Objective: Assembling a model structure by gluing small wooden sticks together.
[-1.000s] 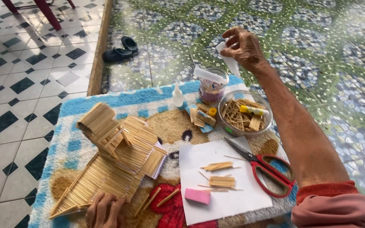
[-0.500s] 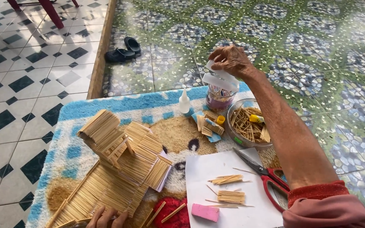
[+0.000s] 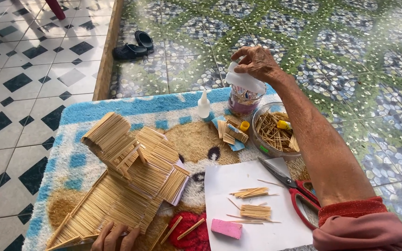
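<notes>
My right hand [image 3: 256,62] reaches out over the far edge of the mat and grips a white lid or wrapper [image 3: 244,82] on top of a clear jar [image 3: 243,103] filled with thin sticks. My left hand [image 3: 114,236] rests at the bottom edge on the base of a model house [image 3: 127,169] built from toothpick-like sticks. The house stands on a blue and tan patterned mat [image 3: 73,160]. A clear bowl [image 3: 273,130] of loose sticks sits just right of the jar, under my forearm.
A small white glue bottle [image 3: 204,104] stands left of the jar. Red-handled scissors [image 3: 294,188], stick bundles [image 3: 255,211] and a pink eraser [image 3: 226,227] lie on white paper [image 3: 257,232]. Black sandals [image 3: 133,45] sit on the tiled floor beyond a wooden strip.
My right hand has come down from above the floor onto the top of the jar with the white piece in it. The view has shifted slightly closer; my left hand stays on the house base.
</notes>
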